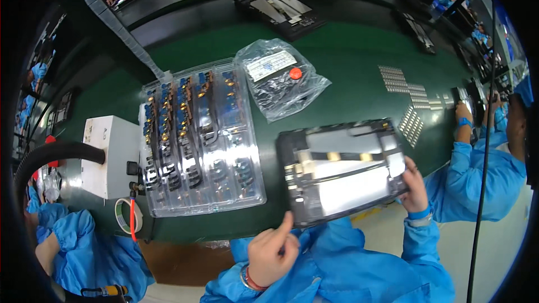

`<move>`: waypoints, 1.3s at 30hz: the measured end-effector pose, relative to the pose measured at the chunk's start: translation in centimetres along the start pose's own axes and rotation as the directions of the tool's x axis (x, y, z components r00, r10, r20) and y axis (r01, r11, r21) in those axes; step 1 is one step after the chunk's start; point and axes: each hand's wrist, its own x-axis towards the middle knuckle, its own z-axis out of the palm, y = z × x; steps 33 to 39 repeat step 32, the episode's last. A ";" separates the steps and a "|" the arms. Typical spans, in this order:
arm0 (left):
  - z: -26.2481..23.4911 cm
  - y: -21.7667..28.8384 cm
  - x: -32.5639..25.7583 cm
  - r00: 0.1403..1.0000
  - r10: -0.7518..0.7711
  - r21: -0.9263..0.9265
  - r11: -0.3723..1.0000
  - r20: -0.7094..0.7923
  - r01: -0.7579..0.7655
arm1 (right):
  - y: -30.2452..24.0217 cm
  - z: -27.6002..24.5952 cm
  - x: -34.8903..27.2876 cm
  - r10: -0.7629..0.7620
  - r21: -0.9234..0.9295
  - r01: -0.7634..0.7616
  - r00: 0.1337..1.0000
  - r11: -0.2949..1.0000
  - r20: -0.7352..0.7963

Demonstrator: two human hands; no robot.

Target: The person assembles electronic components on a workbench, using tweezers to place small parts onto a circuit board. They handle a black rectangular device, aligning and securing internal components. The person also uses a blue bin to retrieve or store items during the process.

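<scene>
A tablet with its back cover off (348, 191) is tilted over the near table edge, its silver batteries, dark frame and ribbon cables facing up. My right hand (415, 188) grips its right edge, thumb on top. At its lower left corner is my left hand (273, 253), index finger stretched out with the tip at the frame; whether it touches I cannot tell. The other left fingers are curled. Left of the tablet lies a clear plastic tray (255, 191) holding rows of flex cables with small boards (182, 129). Beyond it sits a clear bag of dark parts (281, 87).
A white box with a black hose (109, 157) and a tape roll (124, 217) stand left. Small metal pieces lie in sheets (393, 79) at the right. Another opened tablet (278, 8) lies on the far black strip. Co-workers in blue sit at right (477, 182) and left (84, 252).
</scene>
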 end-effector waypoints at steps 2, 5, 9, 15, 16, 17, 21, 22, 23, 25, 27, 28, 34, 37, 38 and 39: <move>-0.5 0.9 1.6 0.999 0.026 -0.210 0.977 0.036 -0.017 | -0.1 -0.3 0.6 -0.063 0.208 0.080 0.994 0.975 -0.088; 0.0 0.1 2.8 0.983 0.173 -0.266 0.952 0.052 -0.154 | -3.0 2.1 2.9 0.143 0.490 0.024 0.943 0.871 -0.301; 2.2 0.8 4.5 0.762 0.447 -0.054 0.876 0.468 -0.480 | -8.7 8.7 9.3 -0.083 0.439 0.074 0.997 0.895 0.002; 7.5 -4.1 5.3 0.611 0.636 0.163 0.618 0.472 -0.769 | -8.9 23.5 23.8 -0.143 0.130 0.146 0.989 0.981 -0.033; 7.3 -3.8 5.6 0.592 0.554 0.190 0.616 0.585 -0.764 | -7.9 26.3 25.6 -0.103 0.082 0.106 0.994 0.991 -0.040; 7.3 -4.4 5.4 0.588 0.584 0.201 0.592 0.559 -0.780 | -6.3 28.3 29.0 -0.058 0.074 0.058 0.998 0.996 -0.003; 7.7 -4.9 5.2 0.559 0.607 0.116 0.612 0.565 -0.782 | -1.9 35.8 33.6 -0.143 -0.042 0.140 0.984 0.989 -0.108; 7.6 -4.9 5.1 0.551 0.572 0.102 0.632 0.607 -0.768 | -1.1 36.9 34.8 -0.130 -0.065 0.129 0.992 0.990 -0.007; 7.8 -5.3 4.8 0.577 0.587 0.046 0.678 0.568 -0.734 | -0.6 37.8 35.1 -0.054 -0.112 0.068 0.990 0.991 0.127; 8.8 -5.7 4.5 0.626 0.613 -0.096 0.747 0.481 -0.658 | 1.1 39.8 35.5 -0.040 -0.139 0.057 0.992 0.989 0.121; 9.4 -5.8 4.5 0.676 0.625 -0.143 0.766 0.390 -0.626 | 2.3 41.3 36.1 -0.044 -0.158 0.043 0.999 0.986 0.002; 9.2 -5.9 4.5 0.698 0.613 -0.146 0.780 0.369 -0.608 | 2.7 41.9 35.8 -0.009 -0.180 0.013 1.000 0.984 0.022; 9.6 -7.0 4.1 0.694 0.558 -0.201 0.824 0.455 -0.530 | 1.3 42.1 36.3 0.106 -0.241 -0.080 0.990 0.967 0.094; 9.6 -7.0 4.1 0.694 0.558 -0.201 0.824 0.455 -0.530 | 1.3 42.1 36.3 0.106 -0.241 -0.080 0.990 0.967 0.094; 9.6 -7.0 4.1 0.694 0.558 -0.201 0.824 0.455 -0.530 | 1.3 42.1 36.3 0.106 -0.241 -0.080 0.990 0.967 0.094; 9.6 -7.0 4.1 0.694 0.558 -0.201 0.824 0.455 -0.530 | 1.3 42.1 36.3 0.106 -0.241 -0.080 0.990 0.967 0.094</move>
